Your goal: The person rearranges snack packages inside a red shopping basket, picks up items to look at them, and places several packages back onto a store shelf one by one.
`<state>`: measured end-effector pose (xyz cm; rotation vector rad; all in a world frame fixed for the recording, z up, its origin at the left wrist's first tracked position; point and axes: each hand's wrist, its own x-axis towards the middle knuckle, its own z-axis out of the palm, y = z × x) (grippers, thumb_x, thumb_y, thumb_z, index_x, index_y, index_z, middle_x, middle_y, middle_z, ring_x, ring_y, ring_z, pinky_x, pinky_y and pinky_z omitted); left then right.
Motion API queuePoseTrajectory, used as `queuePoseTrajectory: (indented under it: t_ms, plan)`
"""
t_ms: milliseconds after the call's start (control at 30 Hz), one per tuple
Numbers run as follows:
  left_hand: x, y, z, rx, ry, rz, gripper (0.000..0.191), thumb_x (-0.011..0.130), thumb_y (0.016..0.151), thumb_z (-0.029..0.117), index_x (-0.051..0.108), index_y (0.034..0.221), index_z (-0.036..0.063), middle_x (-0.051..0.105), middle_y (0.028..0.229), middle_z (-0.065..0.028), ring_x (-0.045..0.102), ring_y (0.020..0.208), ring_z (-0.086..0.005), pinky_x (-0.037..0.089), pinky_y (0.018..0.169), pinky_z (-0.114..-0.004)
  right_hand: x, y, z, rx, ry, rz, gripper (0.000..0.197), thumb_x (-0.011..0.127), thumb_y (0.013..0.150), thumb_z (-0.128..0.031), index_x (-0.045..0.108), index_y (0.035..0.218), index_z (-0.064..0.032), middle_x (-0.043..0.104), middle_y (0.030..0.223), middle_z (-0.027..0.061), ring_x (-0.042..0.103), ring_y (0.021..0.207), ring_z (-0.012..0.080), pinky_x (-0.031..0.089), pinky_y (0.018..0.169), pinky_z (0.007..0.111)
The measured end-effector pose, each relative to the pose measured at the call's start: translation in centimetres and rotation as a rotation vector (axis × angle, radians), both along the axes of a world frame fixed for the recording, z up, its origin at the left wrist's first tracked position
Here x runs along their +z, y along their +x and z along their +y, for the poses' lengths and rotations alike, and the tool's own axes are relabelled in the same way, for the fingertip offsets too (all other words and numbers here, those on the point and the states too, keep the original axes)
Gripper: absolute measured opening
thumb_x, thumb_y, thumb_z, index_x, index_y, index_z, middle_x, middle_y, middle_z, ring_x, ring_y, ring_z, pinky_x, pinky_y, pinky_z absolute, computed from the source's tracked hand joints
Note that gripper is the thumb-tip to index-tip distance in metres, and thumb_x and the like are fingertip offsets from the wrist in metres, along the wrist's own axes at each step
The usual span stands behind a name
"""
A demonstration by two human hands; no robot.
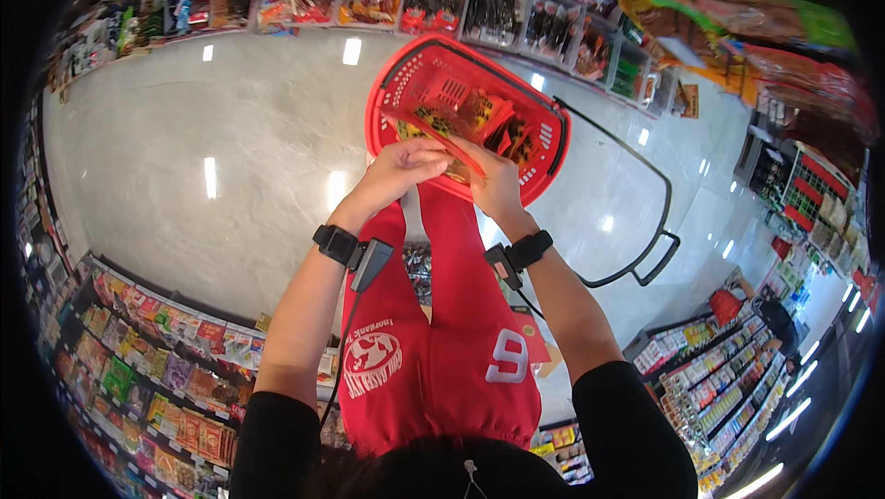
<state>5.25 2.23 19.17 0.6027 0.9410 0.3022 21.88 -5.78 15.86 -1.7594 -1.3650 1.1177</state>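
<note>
Both hands are over a red plastic shopping basket [377, 95]. My left hand [404, 171] pinches the near side of a red snack packet [437, 131] between thumb and fingers. My right hand [496, 181] grips the same packet at its right end. Seen almost edge-on, the packet shows little of its printed face. Inside the basket lie other red and yellow snack packets [484, 112], partly hidden behind the one I hold. The basket's long black handle [669, 188] swings out to the right.
Clear plastic bins [494, 12] of packaged snacks line the far side. Shelves of packets [166, 374] stand at the lower left, with more shelving [712, 388] at the lower right. Near it is a person in dark clothing [778, 323]. Pale glossy floor [173, 119] extends left of the basket.
</note>
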Motion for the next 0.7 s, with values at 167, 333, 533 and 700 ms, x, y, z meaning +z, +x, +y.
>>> queuePoseTrajectory:
  t_ms: [167, 333, 533, 700]
  plan:
    - [5.1, -6.8, 0.7, -0.142, 0.275, 0.122, 0.014, 0.068, 0.081, 0.007, 0.059, 0.091, 0.0056, 0.061, 0.084, 0.0012, 0.055, 0.075, -0.0048, 0.043, 0.07, -0.02, 9.3, 1.0, 1.7, 0.089, -0.008, -0.01, 0.036, 0.055, 0.078, 0.002, 0.061, 0.112, -0.008, 0.064, 0.1, 0.0178, 0.062, 0.091, 0.0339, 0.051, 0.076, 0.036]
    - [14.8, -10.6, 1.7, -0.043, 0.645, 0.369, 0.057, 0.078, 0.07, 0.013, 0.049, 0.119, 0.0111, 0.051, 0.121, -0.0042, 0.049, 0.108, -0.0147, 0.044, 0.085, -0.032, 21.1, 1.5, 5.8, 0.325, 0.022, 0.056, 0.023, 0.056, 0.085, -0.004, 0.063, 0.106, -0.0033, 0.064, 0.099, 0.0182, 0.064, 0.089, 0.0323, 0.05, 0.075, 0.034]
    - [25.4, -12.9, 2.3, -0.087, 0.919, 0.248, 0.072, 0.075, 0.073, 0.01, 0.041, 0.136, 0.0096, 0.03, 0.146, -0.0084, 0.038, 0.127, -0.0235, 0.036, 0.103, -0.039, 33.6, -0.4, 10.1, 0.694, 0.194, 0.047, 0.023, 0.055, 0.085, -0.004, 0.062, 0.107, -0.0024, 0.065, 0.097, 0.0183, 0.065, 0.087, 0.0309, 0.049, 0.075, 0.032]
    - [33.4, -14.7, 1.3, -0.041, 1.12, 0.218, 0.036, 0.065, 0.084, 0.012, 0.058, 0.118, 0.0036, 0.055, 0.125, -0.0083, 0.054, 0.107, -0.0151, 0.045, 0.09, -0.031, 42.0, -3.1, 11.8, 0.771, 0.273, 0.06, 0.023, 0.055, 0.087, -0.008, 0.061, 0.108, -0.0019, 0.066, 0.094, 0.0162, 0.066, 0.083, 0.02, 0.048, 0.075, 0.03]
